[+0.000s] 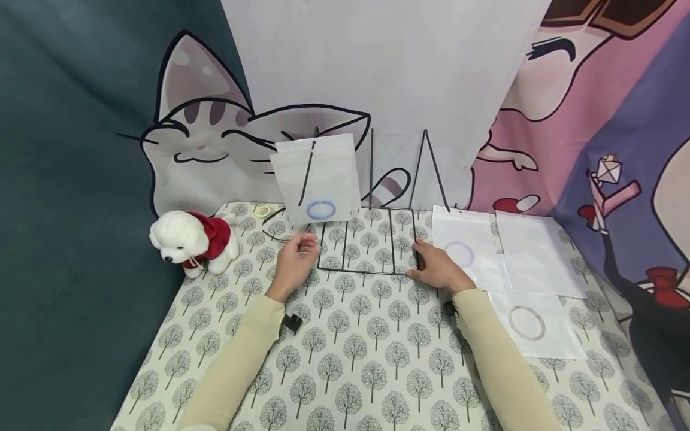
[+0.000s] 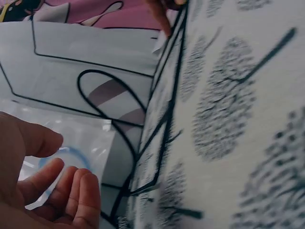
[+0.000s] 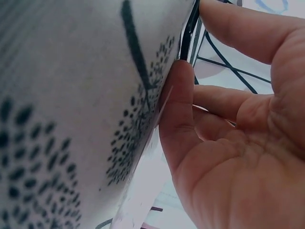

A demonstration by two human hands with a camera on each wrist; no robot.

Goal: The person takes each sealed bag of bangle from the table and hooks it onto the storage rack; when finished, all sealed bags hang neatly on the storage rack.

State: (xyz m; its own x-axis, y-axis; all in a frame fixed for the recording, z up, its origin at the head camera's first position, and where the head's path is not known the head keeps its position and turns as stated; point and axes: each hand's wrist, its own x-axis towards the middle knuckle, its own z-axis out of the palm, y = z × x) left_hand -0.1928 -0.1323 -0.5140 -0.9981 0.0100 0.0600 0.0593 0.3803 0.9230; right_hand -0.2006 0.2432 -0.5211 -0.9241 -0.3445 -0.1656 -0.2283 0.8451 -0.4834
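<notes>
A black wire rack with tall upright prongs stands on the tree-print cloth. From its left prongs hangs a clear zip bag with a blue ring in it. My left hand is just below the bag, fingers loosely bent. Nothing lies between those fingers in the left wrist view. At the rack's right front corner, my right hand holds the frame with thumb and finger. The right wrist view has the fingertips against the black wire.
Several zip bags lie to the right: one with a lilac ring, one with a grey ring, and another bag. A yellow ring lies left of the rack. A white plush dog in red sits farther left.
</notes>
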